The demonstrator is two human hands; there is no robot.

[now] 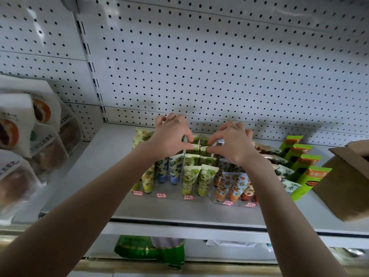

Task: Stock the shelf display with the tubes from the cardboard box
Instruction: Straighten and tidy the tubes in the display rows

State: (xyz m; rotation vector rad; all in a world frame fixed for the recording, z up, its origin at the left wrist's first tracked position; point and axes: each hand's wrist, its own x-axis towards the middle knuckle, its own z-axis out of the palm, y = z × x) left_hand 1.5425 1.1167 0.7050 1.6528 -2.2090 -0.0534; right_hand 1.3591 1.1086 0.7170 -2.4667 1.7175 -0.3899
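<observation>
A clear display rack (pixel 175 196) on the white shelf (pixel 179 214) holds rows of patterned tubes: yellow, blue, green (pixel 190 178) and orange (pixel 227 186). Both my hands reach over the back of the green rows. My left hand (pixel 171 136) pinches the top edge of a green tube (pixel 194 146) between thumb and forefinger. My right hand (pixel 231 143) pinches the top of the neighbouring green tube (pixel 203 148). The brown cardboard box (pixel 345 182) stands on the shelf at the far right, its inside hidden.
Green cartons (pixel 305 172) line up between the rack and the box. Packaged buns (pixel 24 136) hang at the left. A white pegboard (pixel 199 66) forms the back wall. A green bag (pixel 151 250) lies on the shelf below.
</observation>
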